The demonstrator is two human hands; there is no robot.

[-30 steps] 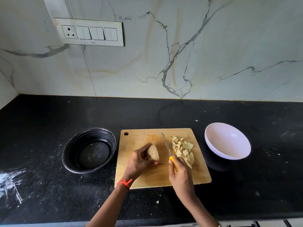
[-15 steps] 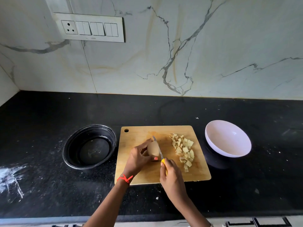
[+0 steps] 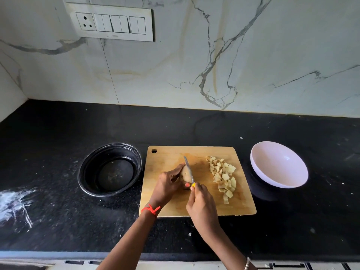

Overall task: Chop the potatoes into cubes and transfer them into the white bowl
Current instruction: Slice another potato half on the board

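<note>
Near the middle of the frame, a wooden cutting board (image 3: 243, 207) lay on the black countertop (image 3: 58, 129). The left hand (image 3: 168, 185) rested on the board's left half with its fingers and thumb curled round a piece of potato (image 3: 186, 173), pinning it to the wood. The right hand (image 3: 202, 205), just below and to the right, was wrapped tightly around the yellow handle of a small knife (image 3: 188, 168). The blade pointed toward the top of the frame and lay against the potato's right side; how deep it sat in the flesh could not be told. A heap of potato cubes (image 3: 224, 176) sat on the right half of the board, apart from both hands. The white bowl (image 3: 272, 158) stood on the counter just right of the board, tilted, with nothing showing inside it. A black round container (image 3: 87, 172) stood just left of the board. A red thread (image 3: 151, 209) circled the left wrist, and a bracelet (image 3: 247, 264) showed on the right wrist at the bottom edge. A white powdery smear (image 3: 13, 203) marked the counter at the lower left. On the marble wall (image 3: 253, 55), a switch panel (image 3: 111, 22) sat in the upper left.
</note>
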